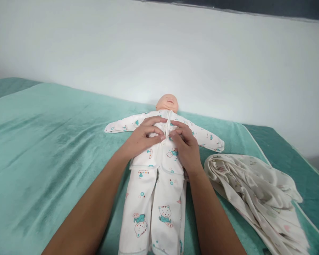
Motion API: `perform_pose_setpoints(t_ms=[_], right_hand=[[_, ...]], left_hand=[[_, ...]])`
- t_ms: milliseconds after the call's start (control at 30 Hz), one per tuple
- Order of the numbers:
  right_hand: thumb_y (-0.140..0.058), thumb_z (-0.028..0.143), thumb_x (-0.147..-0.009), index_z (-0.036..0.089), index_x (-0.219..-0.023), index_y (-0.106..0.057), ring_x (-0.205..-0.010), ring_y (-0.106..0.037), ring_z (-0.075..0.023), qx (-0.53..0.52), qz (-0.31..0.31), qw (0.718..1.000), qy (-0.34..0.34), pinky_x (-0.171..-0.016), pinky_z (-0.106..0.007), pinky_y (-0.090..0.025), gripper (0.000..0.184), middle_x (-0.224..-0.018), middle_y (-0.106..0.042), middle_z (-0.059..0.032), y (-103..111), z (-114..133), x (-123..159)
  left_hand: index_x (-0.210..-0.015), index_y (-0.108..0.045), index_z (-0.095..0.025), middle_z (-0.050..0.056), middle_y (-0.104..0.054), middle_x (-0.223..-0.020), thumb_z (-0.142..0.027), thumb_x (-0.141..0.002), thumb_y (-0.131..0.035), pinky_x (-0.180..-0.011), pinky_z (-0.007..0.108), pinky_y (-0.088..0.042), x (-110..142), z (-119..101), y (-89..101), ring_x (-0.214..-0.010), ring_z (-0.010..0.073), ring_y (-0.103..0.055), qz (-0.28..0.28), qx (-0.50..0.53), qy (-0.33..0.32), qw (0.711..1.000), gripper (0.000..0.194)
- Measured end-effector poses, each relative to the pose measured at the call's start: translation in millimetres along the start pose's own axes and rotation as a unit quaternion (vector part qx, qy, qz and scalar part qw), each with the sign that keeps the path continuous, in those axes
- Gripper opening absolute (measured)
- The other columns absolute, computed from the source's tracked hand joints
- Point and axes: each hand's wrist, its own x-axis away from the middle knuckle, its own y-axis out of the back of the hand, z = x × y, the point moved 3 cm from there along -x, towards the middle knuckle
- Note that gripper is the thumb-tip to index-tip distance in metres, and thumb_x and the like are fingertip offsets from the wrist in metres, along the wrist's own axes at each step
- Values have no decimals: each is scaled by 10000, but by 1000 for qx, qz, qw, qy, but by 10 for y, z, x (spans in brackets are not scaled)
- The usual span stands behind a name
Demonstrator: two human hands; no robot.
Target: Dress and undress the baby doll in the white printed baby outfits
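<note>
A baby doll (167,103) lies on its back, dressed in a white baby shirt (162,161) printed with small animals, and matching pants (139,198). Both sleeves stretch out sideways. My left hand (146,136) rests on the chest of the shirt, fingers bent and fingertips gripping the left side of the front opening. Opposite it, my right hand (185,141) has its fingers curled, thumb and fingertips pinching the other front edge. The front edges meet between my fingertips; the fastening there is partly covered.
A crumpled white printed cloth (255,187) lies to the right of the doll. Beneath everything spreads a light green blanket (55,141) with some folds, over a darker green cover (287,156). A white wall (159,49) rises behind the doll's head.
</note>
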Motion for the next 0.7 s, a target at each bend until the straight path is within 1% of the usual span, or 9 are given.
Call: perform_pose_setpoints(t_ms=[67,133,167,233,367,533,700], right_hand=[[-590,318,-930,256,-696,-682,-1314,-542,-257,9,18,1000,0,-1160,-491,-356,259,-1321,-666,-13,5,11,-3],[-590,336,-941,262,-673,-702,-1338,-528,-260,15,29,999,3,-1174,-494,-337,300,-1332,-663,-5,13,18,-6],[-593,342,-944,264,-664,-709,-1343,-525,-260,16,31,999,5,-1180,-496,-330,313,-1334,-663,-1,16,18,-7],[-603,351,-944,269,-648,-718,-1346,-523,-263,21,35,999,9,-1185,-502,-324,328,-1335,-663,4,22,16,-8],[-615,368,-943,284,-646,-733,-1346,-518,-273,42,51,997,25,-1184,-521,-326,331,-1375,-642,24,17,20,-2],[-617,357,-945,294,-666,-751,-1383,-479,-279,86,76,992,45,-1200,-525,-304,316,-1423,-614,39,-2,67,16],[-618,347,-950,287,-663,-737,-1396,-470,-278,101,83,990,52,-1196,-522,-322,316,-1433,-615,35,-10,97,36]], left_hand=[[-803,-742,-271,8,-536,-1521,-378,-883,-690,-1163,500,-395,8,-14,24,-1513,301,-351,39,-10,2,999,143],[-821,-743,-280,-4,-497,-1561,-399,-866,-704,-1107,499,-453,15,-16,52,-1550,324,-277,70,-13,13,997,133],[-827,-740,-282,-9,-480,-1576,-404,-857,-712,-1085,495,-473,20,-16,65,-1561,330,-249,80,-14,18,997,129],[-827,-730,-278,-16,-459,-1592,-402,-845,-727,-1096,495,-467,27,-14,85,-1572,327,-220,92,-16,22,995,125],[-801,-716,-267,-17,-452,-1598,-423,-830,-750,-1165,512,-406,35,0,103,-1568,321,-235,95,-8,27,995,162],[-788,-725,-264,2,-457,-1590,-431,-823,-762,-1147,511,-430,33,27,104,-1556,320,-269,81,12,36,996,175],[-769,-725,-260,18,-484,-1570,-436,-796,-784,-1155,525,-427,33,39,91,-1556,334,-271,66,16,41,997,187]])
